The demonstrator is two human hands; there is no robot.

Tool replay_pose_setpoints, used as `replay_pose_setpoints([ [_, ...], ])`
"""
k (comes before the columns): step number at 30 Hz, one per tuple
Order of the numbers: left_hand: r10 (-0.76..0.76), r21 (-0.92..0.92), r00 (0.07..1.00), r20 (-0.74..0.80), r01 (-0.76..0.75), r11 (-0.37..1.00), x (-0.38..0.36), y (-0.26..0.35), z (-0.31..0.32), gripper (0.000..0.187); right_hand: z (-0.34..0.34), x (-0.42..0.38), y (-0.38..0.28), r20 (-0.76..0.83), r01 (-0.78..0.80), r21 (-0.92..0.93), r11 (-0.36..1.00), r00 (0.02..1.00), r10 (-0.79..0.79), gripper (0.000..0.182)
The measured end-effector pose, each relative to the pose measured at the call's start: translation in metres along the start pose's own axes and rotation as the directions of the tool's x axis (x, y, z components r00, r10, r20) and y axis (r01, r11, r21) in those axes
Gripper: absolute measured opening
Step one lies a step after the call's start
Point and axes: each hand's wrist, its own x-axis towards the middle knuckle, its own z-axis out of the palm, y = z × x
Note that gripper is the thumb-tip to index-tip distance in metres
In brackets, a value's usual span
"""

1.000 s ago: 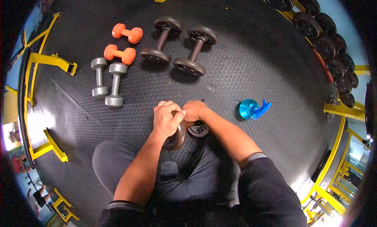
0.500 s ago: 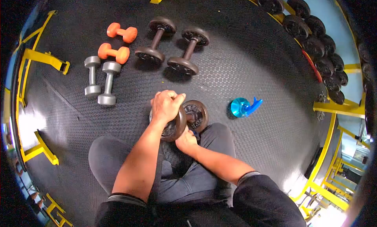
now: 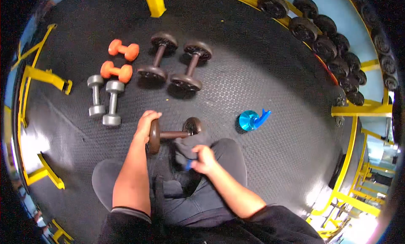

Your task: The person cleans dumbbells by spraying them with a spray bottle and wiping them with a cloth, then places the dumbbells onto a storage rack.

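A brown dumbbell (image 3: 174, 134) lies crosswise on the floor in front of my crossed legs. My left hand (image 3: 146, 125) grips the outer side of its left plate, fingers over the upper edge. My right hand (image 3: 205, 159) is closed on a grey cloth (image 3: 188, 146) with a blue patch near the fingers. The cloth lies against the handle near the right plate and partly covers it. Motion blurs the right hand and the cloth somewhat. To the right stands a blue bottle (image 3: 247, 120) with what looks like a trigger top.
Two larger brown dumbbells (image 3: 192, 66) stand ahead. Two orange dumbbells (image 3: 116, 71) and two grey dumbbells (image 3: 113, 103) are at the left. A yellow-framed rack (image 3: 363, 109) of dark weights lines the right, and yellow frame legs (image 3: 46, 78) stick out at the left.
The dumbbell has turned to lie crosswise, its handle now showing. My left hand has shifted left with its plate. My right hand has come out from under the plates, and the grey cloth is now visible.
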Motion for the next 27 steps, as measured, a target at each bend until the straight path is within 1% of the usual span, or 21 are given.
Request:
replay_pose_setpoints([
  [1, -0.071, -0.020, 0.997, 0.027, 0.072, 0.997, -0.007, 0.004, 0.000, 0.027, 0.001, 0.055, 0.032, 0.200, -0.327, 0.344, 0.880, 0.941, 0.272, 0.019],
  [2, -0.145, -0.037, 0.988, 0.051, 0.147, 0.988, -0.010, 0.006, -0.001, 0.032, 0.041, 0.035, 0.012, 0.274, -0.310, 0.415, 0.855, 0.939, 0.207, 0.017],
  [3, -0.149, -0.059, 0.987, 0.057, 0.152, 0.987, -0.013, 0.007, 0.001, 0.038, 0.064, 0.034, 0.002, 0.281, -0.374, 0.499, 0.782, 0.923, 0.262, 0.019],
  [4, -0.156, -0.080, 0.986, 0.059, 0.160, 0.984, -0.017, 0.007, 0.003, 0.046, 0.064, 0.070, 0.029, 0.221, -0.348, 0.553, 0.757, 0.937, 0.269, 0.023],
  [6, -0.184, 0.016, 0.976, 0.112, 0.183, 0.983, -0.020, 0.010, 0.001, 0.052, 0.081, 0.055, 0.012, 0.168, -0.299, 0.678, 0.671, 0.953, 0.254, 0.031],
  [8, -0.232, 0.012, 0.961, 0.149, 0.233, 0.972, -0.025, 0.012, -0.003, 0.051, 0.065, 0.055, 0.017, 0.316, -0.379, 0.596, 0.708, 0.921, 0.227, 0.038],
  [9, -0.198, 0.160, 0.965, 0.175, 0.170, 0.972, -0.022, 0.003, -0.007, 0.048, 0.061, 0.059, 0.025, 0.386, -0.351, 0.621, 0.701, 0.915, 0.116, 0.042],
  [10, -0.177, 0.308, 0.963, 0.204, 0.108, 0.945, -0.016, -0.005, -0.011, 0.046, 0.060, 0.062, 0.031, 0.335, -0.272, 0.712, 0.648, 0.942, 0.028, 0.040],
  [11, -0.214, 0.368, 0.940, 0.264, 0.107, 0.924, -0.025, 0.002, -0.008, 0.039, 0.058, 0.062, 0.028, 0.283, -0.242, 0.718, 0.653, 0.958, 0.044, 0.036],
  [13, -0.252, 0.344, 0.916, 0.311, 0.138, 0.929, -0.041, 0.018, -0.001, 0.040, 0.046, 0.058, 0.024, 0.167, -0.179, 0.704, 0.687, 0.982, 0.086, 0.021],
  [14, -0.244, 0.295, 0.899, 0.362, 0.138, 0.946, -0.042, 0.027, 0.004, 0.042, 0.046, 0.054, 0.014, 0.113, -0.106, 0.697, 0.709, 0.993, 0.037, 0.017],
  [16, -0.245, 0.339, 0.917, 0.315, 0.132, 0.932, -0.029, 0.014, 0.006, 0.050, 0.055, 0.038, -0.021, 0.067, -0.016, 0.591, 0.806, 0.997, -0.029, 0.020],
  [17, -0.043, 0.379, 0.970, 0.240, -0.053, 0.924, -0.018, -0.002, 0.010, 0.052, 0.055, 0.044, -0.024, 0.040, 0.093, 0.545, 0.833, 0.990, -0.137, 0.020],
  [18, 0.169, 0.432, 0.969, 0.178, -0.231, 0.872, -0.004, -0.015, 0.011, 0.055, 0.054, 0.057, -0.023, 0.012, 0.207, 0.497, 0.842, 0.969, -0.246, 0.021],
  [19, 0.007, 0.219, 0.981, 0.193, -0.050, 0.975, -0.022, 0.017, 0.033, 0.056, 0.052, 0.066, -0.027, 0.101, 0.331, 0.407, 0.851, 0.910, -0.402, 0.031],
  [20, 0.103, 0.082, 0.965, 0.241, -0.126, 0.989, -0.033, 0.032, 0.047, 0.054, 0.048, 0.066, -0.021, 0.102, 0.366, 0.393, 0.843, 0.894, -0.436, 0.044],
  [22, -0.023, -0.210, 0.925, 0.378, 0.110, 0.971, -0.051, 0.062, 0.067, 0.057, 0.038, 0.067, -0.026, 0.213, 0.380, 0.436, 0.816, 0.837, -0.504, 0.051],
  [23, 0.009, -0.312, 0.859, 0.512, 0.176, 0.934, -0.049, 0.061, 0.070, 0.058, 0.043, 0.084, -0.022, 0.275, 0.163, 0.744, 0.648, 0.809, -0.519, 0.047],
  [24, 0.072, -0.331, 0.869, 0.489, 0.109, 0.937, -0.051, 0.059, 0.080, 0.056, 0.024, 0.088, -0.016, 0.339, 0.406, 0.457, 0.791, 0.743, -0.577, 0.044],
  [26, 0.059, -0.115, 0.943, 0.327, -0.023, 0.993, -0.043, 0.046, 0.087, 0.056, 0.017, 0.098, -0.010, 0.349, 0.519, 0.319, 0.793, 0.714, -0.607, 0.041],
  [27, -0.008, -0.179, 0.966, 0.259, 0.057, 0.982, -0.039, 0.040, 0.091, 0.057, 0.011, 0.098, -0.008, 0.359, 0.676, 0.114, 0.729, 0.656, -0.664, 0.040],
])
